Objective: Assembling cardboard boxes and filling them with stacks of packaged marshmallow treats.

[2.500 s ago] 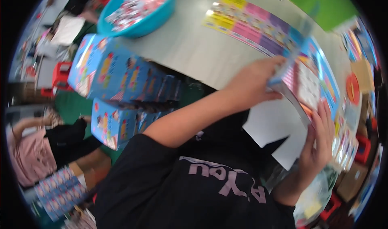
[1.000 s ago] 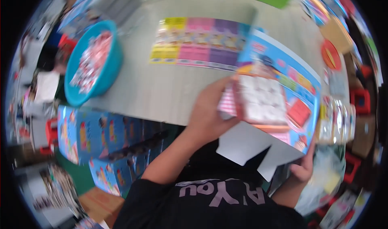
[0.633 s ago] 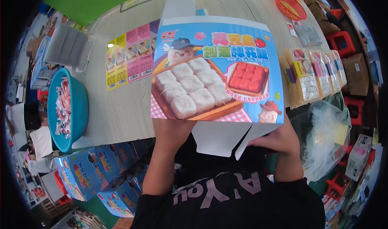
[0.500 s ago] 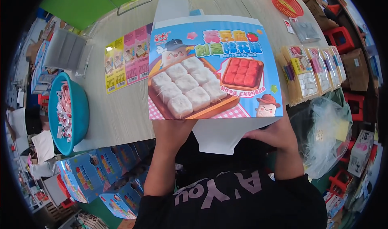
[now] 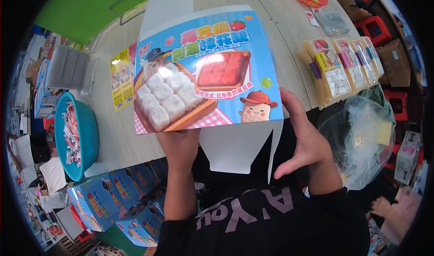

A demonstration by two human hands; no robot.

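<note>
Printed carton [image 5: 208, 70], blue and glossy, held up flat above the table [image 5: 280, 43] with its white flaps hanging open below. It looks light, thin and easily creased, best held by the lower edge and side, where the hands are. Left hand [image 5: 178, 145] grips the bottom edge from beneath; right hand [image 5: 303, 140] presses open-palmed on the right edge, fingers loosely spread. A teal basin [image 5: 88, 138] at left holds small wrapped sachets [image 5: 70, 131]. A clear plastic bag [image 5: 361, 138] gapes at right; its contents cannot be told. Stacked blue cartons [image 5: 113, 197] wait below.
</note>
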